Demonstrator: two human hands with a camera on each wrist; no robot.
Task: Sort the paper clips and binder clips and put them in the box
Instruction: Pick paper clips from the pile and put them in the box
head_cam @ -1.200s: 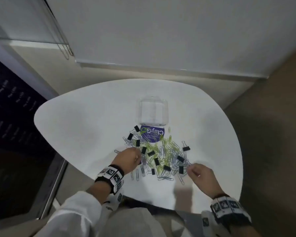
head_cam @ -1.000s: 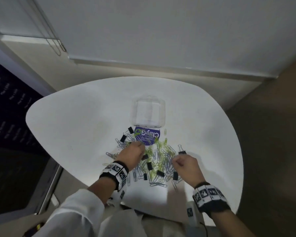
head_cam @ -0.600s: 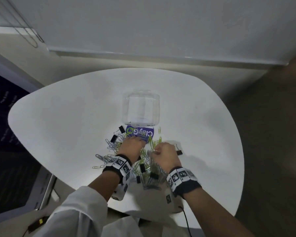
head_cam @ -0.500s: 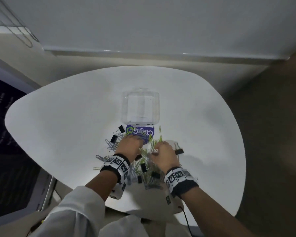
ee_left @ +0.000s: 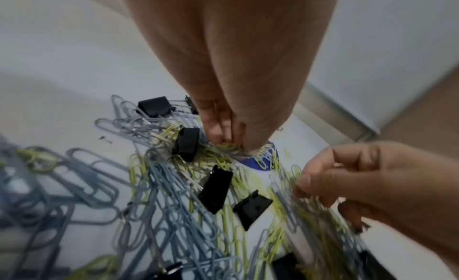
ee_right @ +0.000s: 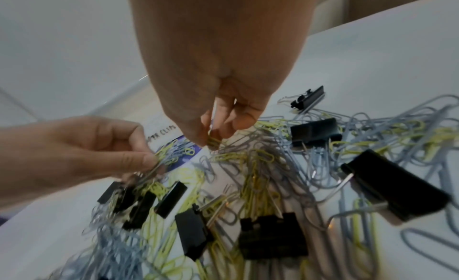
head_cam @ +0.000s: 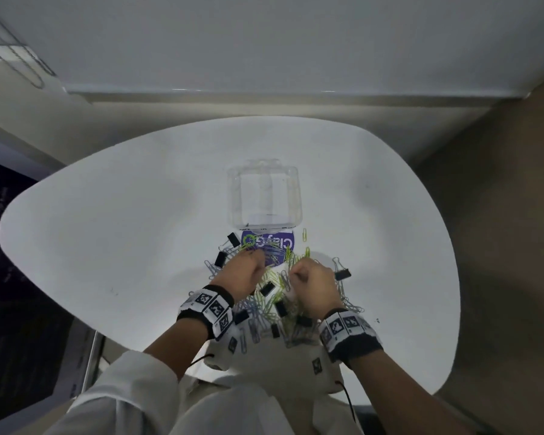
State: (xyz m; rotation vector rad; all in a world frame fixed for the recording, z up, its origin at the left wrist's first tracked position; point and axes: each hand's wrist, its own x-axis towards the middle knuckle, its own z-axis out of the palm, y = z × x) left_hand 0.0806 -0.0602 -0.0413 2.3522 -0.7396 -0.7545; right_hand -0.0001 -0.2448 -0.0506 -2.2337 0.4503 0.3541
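A big white table point(head_cam: 113, 221) holds a clear plastic box point(head_cam: 266, 196), and a pile of paper clips point(head_cam: 272, 304) and black binder clips point(ee_left: 215, 189) just below it. The left hand point(head_cam: 244, 277) and right hand point(head_cam: 311, 285) each pinch paper clips from the pile.

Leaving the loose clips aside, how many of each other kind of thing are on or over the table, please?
clear box: 1
purple label: 1
left hand and right hand: 2
Total: 4
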